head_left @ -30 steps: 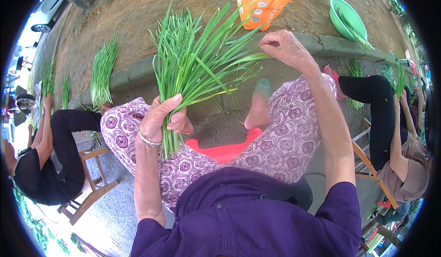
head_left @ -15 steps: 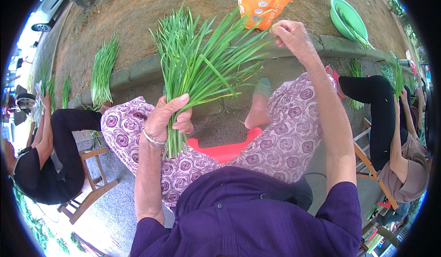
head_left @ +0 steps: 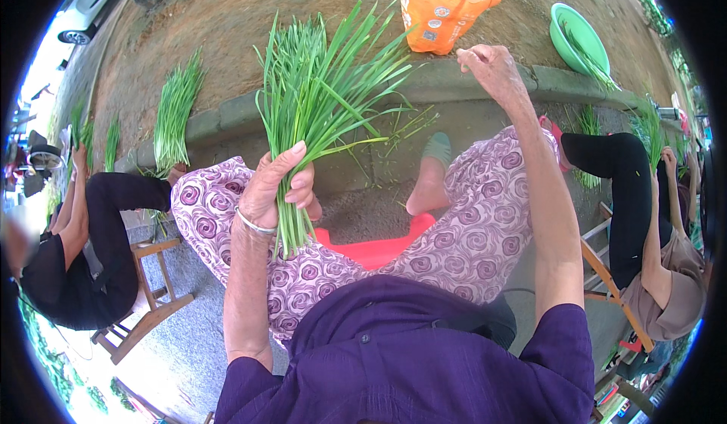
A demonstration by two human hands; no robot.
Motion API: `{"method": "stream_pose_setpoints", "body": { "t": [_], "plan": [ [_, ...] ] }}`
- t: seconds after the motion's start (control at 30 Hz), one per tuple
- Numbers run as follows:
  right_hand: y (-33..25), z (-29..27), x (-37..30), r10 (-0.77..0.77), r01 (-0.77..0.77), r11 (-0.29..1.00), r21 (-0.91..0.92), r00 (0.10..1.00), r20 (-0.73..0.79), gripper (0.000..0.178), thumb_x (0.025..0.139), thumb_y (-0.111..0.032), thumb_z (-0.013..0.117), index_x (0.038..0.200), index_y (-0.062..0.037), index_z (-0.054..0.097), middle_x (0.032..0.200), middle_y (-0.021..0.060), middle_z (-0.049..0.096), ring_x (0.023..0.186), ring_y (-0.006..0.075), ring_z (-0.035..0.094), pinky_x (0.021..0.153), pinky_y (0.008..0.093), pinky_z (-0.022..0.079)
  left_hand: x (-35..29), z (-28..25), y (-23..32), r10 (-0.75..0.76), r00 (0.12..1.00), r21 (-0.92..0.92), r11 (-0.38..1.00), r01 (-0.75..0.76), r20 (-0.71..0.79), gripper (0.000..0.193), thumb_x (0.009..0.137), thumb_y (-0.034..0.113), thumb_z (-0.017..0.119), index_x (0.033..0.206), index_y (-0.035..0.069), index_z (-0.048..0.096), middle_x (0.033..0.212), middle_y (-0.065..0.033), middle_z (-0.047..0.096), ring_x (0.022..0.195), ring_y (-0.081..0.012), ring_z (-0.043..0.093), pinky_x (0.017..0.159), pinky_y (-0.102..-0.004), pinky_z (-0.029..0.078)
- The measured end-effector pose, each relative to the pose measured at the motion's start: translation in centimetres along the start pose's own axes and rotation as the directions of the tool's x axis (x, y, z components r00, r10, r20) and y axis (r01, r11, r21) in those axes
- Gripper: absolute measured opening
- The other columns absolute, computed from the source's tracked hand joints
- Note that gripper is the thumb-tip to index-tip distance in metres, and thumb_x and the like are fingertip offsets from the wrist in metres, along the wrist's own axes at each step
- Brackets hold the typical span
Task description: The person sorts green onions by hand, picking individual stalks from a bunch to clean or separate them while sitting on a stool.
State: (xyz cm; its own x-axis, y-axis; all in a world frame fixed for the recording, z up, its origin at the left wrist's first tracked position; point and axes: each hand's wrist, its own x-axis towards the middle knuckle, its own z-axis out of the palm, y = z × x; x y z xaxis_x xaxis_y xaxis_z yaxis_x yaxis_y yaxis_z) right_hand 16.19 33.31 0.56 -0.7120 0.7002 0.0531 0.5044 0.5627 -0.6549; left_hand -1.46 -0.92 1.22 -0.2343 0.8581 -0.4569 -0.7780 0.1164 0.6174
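Note:
My left hand (head_left: 276,185) is wrapped round the stalks of a bunch of garlic chives (head_left: 333,102), held upright above my lap with the leaves fanning away from me. Behind it, partly hidden by the held leaves, lies another heap of chives (head_left: 295,42) by the kerb. Out to the right, my right hand (head_left: 494,74) hovers over the kerb, apart from the bunch, with its fingers curled in a pinch. Whether anything thin is between those fingertips cannot be made out. Loose leaves (head_left: 409,129) lie scattered on the ground before my feet.
An orange bag (head_left: 435,23) stands beyond the stone kerb (head_left: 435,82), with a green basin (head_left: 559,26) right of it. Under me is a red stool (head_left: 371,253). People sit on both sides, one on a wooden chair (head_left: 155,314); more chives (head_left: 176,113) lie at left.
My right hand has come away from the leaf tips, moving slightly right and nearer. The held bunch has straightened, its leaves no longer drawn toward the right.

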Motion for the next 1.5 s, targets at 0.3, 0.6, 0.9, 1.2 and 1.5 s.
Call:
{"method": "stream_pose_setpoints", "body": {
  "t": [0.3, 0.6, 0.9, 1.2, 1.5],
  "plan": [
    [-0.25, 0.05, -0.05, -0.014, 0.014, 0.999, -0.037, 1.000, 0.007, 0.036, 0.086, -0.032, 0.060, 0.072, 0.0008, 0.064, 0.058, 0.0045, 0.053, 0.057, 0.0115, 0.046, 0.056, 0.0304, 0.039, 0.04, -0.25, 0.06, 0.006, 1.000, -0.017, 1.000, -0.006, -0.001, 0.018, 0.096, 0.024, 0.055, 0.089, 0.008, 0.052, 0.060, -0.0003, 0.049, 0.042, -0.0073, 0.043, 0.041, -0.0234, 0.041],
    [-0.43, 0.06, -0.26, -0.027, 0.027, 0.999, -0.035, 1.000, 0.005, 0.036, 0.086, -0.032, 0.060, 0.071, 0.0002, 0.064, 0.055, 0.0030, 0.045, 0.055, 0.0112, 0.042, 0.054, 0.0304, 0.036, -0.01, -0.18, 0.08, 0.012, 1.000, -0.029, 1.000, -0.012, -0.004, 0.018, 0.096, 0.024, 0.054, 0.090, 0.007, 0.052, 0.060, 0.0000, 0.049, 0.043, -0.0071, 0.043, 0.042, -0.0229, 0.041],
    [-0.11, 0.15, -0.22, -0.049, 0.049, 0.998, -0.034, 0.999, -0.005, 0.035, 0.086, -0.032, 0.060, 0.071, 0.0001, 0.063, 0.054, 0.0025, 0.045, 0.054, 0.0106, 0.042, 0.052, 0.0302, 0.035, 0.08, -0.40, -0.01, 0.018, 1.000, -0.045, 0.999, -0.018, 0.009, 0.017, 0.097, 0.022, 0.053, 0.090, 0.007, 0.053, 0.061, -0.0003, 0.048, 0.043, -0.0069, 0.043, 0.041, -0.0223, 0.040],
    [-0.29, 0.03, -0.36, -0.044, 0.044, 0.998, -0.045, 0.999, 0.001, 0.034, 0.086, -0.031, 0.060, 0.073, 0.0002, 0.065, 0.056, 0.0043, 0.049, 0.056, 0.0112, 0.045, 0.054, 0.0301, 0.038, -0.02, -0.19, 0.05, 0.037, 0.999, -0.028, 0.999, -0.037, -0.004, 0.016, 0.097, 0.022, 0.053, 0.091, 0.007, 0.053, 0.061, -0.0003, 0.048, 0.043, -0.0068, 0.043, 0.040, -0.0221, 0.039],
    [-0.40, -0.06, -0.46, -0.049, 0.049, 0.997, -0.056, 0.999, 0.012, 0.034, 0.086, -0.031, 0.060, 0.074, 0.0004, 0.066, 0.057, 0.0050, 0.051, 0.056, 0.0106, 0.046, 0.055, 0.0299, 0.039, -0.01, -0.25, 0.02, 0.033, 0.999, -0.052, 0.998, -0.033, 0.004, 0.017, 0.098, 0.022, 0.052, 0.091, 0.006, 0.052, 0.061, -0.0005, 0.049, 0.043, -0.0068, 0.043, 0.040, -0.0222, 0.040]
  ]
}}
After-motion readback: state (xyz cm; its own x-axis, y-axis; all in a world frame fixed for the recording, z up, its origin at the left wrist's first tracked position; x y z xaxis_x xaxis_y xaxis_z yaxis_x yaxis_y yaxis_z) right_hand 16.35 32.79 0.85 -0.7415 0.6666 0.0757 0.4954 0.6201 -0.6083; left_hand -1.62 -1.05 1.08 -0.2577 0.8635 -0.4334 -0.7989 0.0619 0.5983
